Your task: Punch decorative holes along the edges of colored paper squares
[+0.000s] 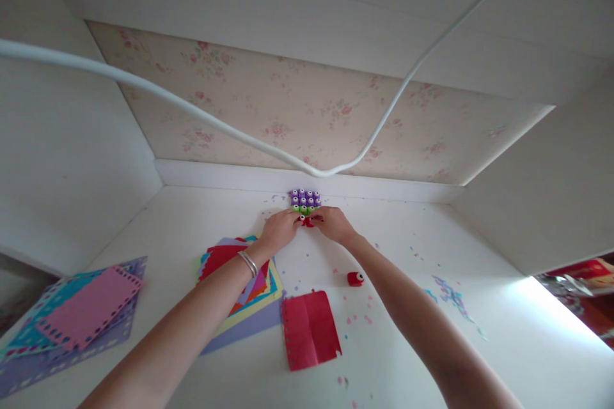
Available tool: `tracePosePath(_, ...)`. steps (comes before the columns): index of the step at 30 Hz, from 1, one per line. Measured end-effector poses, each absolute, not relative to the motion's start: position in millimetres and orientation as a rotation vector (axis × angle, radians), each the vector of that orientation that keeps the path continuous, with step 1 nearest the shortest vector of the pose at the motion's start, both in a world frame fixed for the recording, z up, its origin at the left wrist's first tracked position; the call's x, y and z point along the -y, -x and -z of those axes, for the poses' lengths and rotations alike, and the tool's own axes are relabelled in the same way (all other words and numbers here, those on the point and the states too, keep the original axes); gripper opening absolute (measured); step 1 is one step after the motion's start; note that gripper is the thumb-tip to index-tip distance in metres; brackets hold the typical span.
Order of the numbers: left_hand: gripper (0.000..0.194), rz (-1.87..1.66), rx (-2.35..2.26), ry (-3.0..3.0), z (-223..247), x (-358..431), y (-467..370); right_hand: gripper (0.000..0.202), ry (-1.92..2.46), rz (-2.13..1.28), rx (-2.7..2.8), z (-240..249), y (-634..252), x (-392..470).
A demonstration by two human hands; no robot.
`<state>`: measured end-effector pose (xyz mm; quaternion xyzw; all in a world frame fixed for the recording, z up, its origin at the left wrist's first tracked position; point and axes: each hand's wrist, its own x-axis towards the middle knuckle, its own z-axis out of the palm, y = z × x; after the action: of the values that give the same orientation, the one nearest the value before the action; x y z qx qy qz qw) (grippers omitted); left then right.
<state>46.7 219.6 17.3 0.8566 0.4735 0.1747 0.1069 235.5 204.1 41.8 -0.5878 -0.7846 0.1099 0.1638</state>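
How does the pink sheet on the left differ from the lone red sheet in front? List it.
The pink sheet lies on blue and purple sheets; the red sheet lies directly on the white tabletop.
The red sheet has a crease down its middle; the pink sheet shows none.
Both have holes along an edge.

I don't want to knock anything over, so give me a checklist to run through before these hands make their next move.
1. Left hand and right hand both at the red pieces in the front row: ok.
2. Front row straight: cannot tell, fingers partly cover it.
3. Loose red piece in plain view: ok, beside the right forearm.
4. Red sheet clear of both hands: ok.
5. Tabletop free of paper bits: not ok, bits are scattered about.
6. Firm grip on the red pieces: cannot tell, too small and partly hidden.
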Motion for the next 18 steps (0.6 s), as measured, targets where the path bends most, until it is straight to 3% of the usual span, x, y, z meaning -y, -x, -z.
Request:
tracePosePath(11,0.026,-0.500,-1.426,-2.516,-19,-218,-54,0.022,1.677,-0.319,2.145,-45,-241,-198)
tracePosePath(18,0.027,-0.524,-1.474,-2.544,-25,-233,-33,0.026,1.721,-0.493,1.981,-62,-295,-139)
